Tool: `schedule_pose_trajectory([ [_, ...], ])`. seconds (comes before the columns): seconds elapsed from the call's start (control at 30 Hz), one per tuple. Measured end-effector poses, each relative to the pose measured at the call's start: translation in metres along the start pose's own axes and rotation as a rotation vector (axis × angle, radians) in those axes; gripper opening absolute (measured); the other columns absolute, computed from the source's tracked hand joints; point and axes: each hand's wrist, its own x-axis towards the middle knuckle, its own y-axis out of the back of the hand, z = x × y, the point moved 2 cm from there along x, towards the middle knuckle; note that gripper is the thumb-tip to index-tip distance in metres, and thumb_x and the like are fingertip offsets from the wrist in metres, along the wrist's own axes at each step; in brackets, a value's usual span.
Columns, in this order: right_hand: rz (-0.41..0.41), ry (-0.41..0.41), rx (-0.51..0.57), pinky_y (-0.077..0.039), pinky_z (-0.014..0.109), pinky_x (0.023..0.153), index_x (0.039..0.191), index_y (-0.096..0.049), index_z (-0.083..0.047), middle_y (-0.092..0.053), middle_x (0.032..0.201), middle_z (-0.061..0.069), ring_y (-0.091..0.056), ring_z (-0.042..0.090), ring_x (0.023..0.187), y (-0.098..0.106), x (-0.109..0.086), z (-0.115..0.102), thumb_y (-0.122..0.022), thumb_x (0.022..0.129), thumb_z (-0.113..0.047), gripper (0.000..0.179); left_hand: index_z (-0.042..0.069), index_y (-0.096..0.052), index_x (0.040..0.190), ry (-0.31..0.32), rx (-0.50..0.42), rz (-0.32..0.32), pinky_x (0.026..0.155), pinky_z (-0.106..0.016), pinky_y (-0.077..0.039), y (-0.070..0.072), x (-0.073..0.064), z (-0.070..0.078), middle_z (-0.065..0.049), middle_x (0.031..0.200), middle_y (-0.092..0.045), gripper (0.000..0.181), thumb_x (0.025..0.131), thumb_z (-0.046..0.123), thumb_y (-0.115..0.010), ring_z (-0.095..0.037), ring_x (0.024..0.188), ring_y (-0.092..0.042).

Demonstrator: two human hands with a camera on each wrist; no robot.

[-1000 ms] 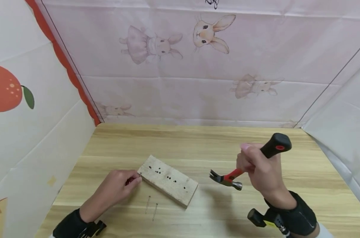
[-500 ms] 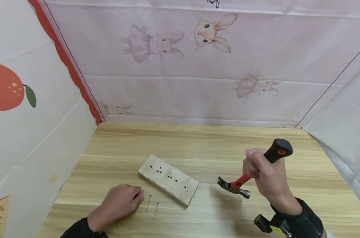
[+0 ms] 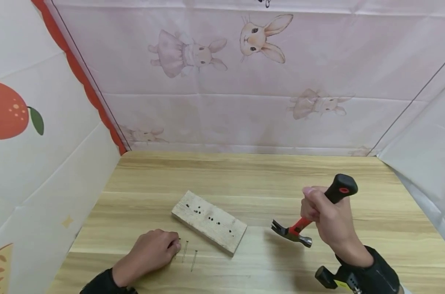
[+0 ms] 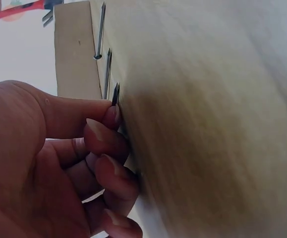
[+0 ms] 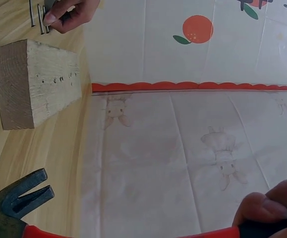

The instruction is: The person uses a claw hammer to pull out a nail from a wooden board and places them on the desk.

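Observation:
My left hand [image 3: 148, 252] is low over the table, left of the wooden block. It pinches a nail [image 4: 116, 93] between thumb and index finger; the nail's lower part is hidden by the fingers. Two more nails, a near one [image 3: 185, 251] and a farther one [image 3: 194, 261], lie side by side just right of that hand. My right hand [image 3: 329, 218] grips a claw hammer [image 3: 299, 225] by its red and black handle, head hanging to the left above the table. Between the hands lies the pale wooden block [image 3: 215, 228], set at a slant, with a row of dark holes or nail heads along its top.
The wood-grain table [image 3: 244, 175] ends at a pink rabbit-print cloth [image 3: 215, 118] at the back. White cloth walls stand left and right, the left one [image 3: 53, 171] printed with fruit. A dark camera mount [image 3: 326, 277] sits on the right wrist.
My left hand has moved from the block's left corner down toward me, bringing a nail beside the two lying ones. The hammer has shifted slightly right and lower in my right hand.

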Motion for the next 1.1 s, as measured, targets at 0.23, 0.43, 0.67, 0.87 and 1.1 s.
schedule_pose_trajectory([
  [0.23, -0.011, -0.184, -0.056, -0.016, 0.035, 0.036, 0.056, -0.028, -0.009, -0.021, 0.050, 0.001, -0.020, 0.017, 0.040, 0.002, -0.004, 0.006, -0.037, 0.095, 0.008, 0.044, 0.031, -0.053, 0.066, 0.056, -0.147, -0.052, 0.044, -0.025, -0.031, 0.000, 0.000, -0.004, 0.016, 0.055, -0.044, 0.026, 0.089, 0.028, -0.065, -0.003, 0.049, -0.038],
  [0.43, -0.020, -0.449, -0.056, -0.016, 0.033, 0.039, 0.057, -0.026, -0.008, -0.020, 0.051, 0.000, -0.019, 0.016, 0.043, 0.005, -0.012, 0.018, -0.043, 0.097, -0.004, 0.044, 0.031, -0.059, 0.069, 0.061, -0.203, -0.045, 0.046, -0.024, -0.036, 0.015, -0.003, -0.005, 0.018, 0.059, -0.050, 0.019, 0.087, 0.029, -0.068, -0.003, 0.050, -0.043],
  [0.67, 0.059, -0.699, 0.030, -0.018, 0.026, 0.043, 0.057, -0.022, -0.011, -0.020, 0.048, -0.005, -0.022, 0.009, 0.040, 0.019, -0.020, 0.024, -0.047, 0.097, -0.010, 0.047, 0.029, -0.062, 0.075, -0.071, -0.220, 0.073, 0.050, -0.022, -0.042, 0.030, 0.009, -0.001, 0.018, 0.064, -0.051, 0.014, 0.086, 0.023, -0.070, -0.001, 0.056, -0.045],
  [0.87, 0.046, -0.888, 0.118, -0.023, 0.025, 0.046, 0.057, -0.026, -0.014, -0.022, 0.050, -0.007, -0.026, 0.009, 0.042, 0.032, -0.024, 0.036, -0.049, 0.098, -0.019, 0.047, 0.026, -0.066, 0.090, -0.265, -0.138, 0.232, 0.079, -0.029, -0.050, 0.031, 0.018, 0.005, 0.016, 0.089, -0.060, 0.014, 0.081, 0.028, -0.076, -0.003, 0.086, -0.054],
  [1.1, 0.009, -0.932, -0.045, -0.039, 0.032, 0.053, 0.075, -0.046, -0.004, -0.042, 0.053, 0.000, -0.044, 0.018, 0.049, 0.041, -0.022, 0.052, -0.055, 0.096, -0.034, 0.037, 0.019, -0.065, 0.113, -0.398, -0.017, 0.266, 0.093, -0.035, -0.045, 0.029, 0.029, 0.010, 0.007, 0.120, -0.060, 0.041, 0.078, 0.039, -0.076, -0.010, 0.112, -0.048],
])
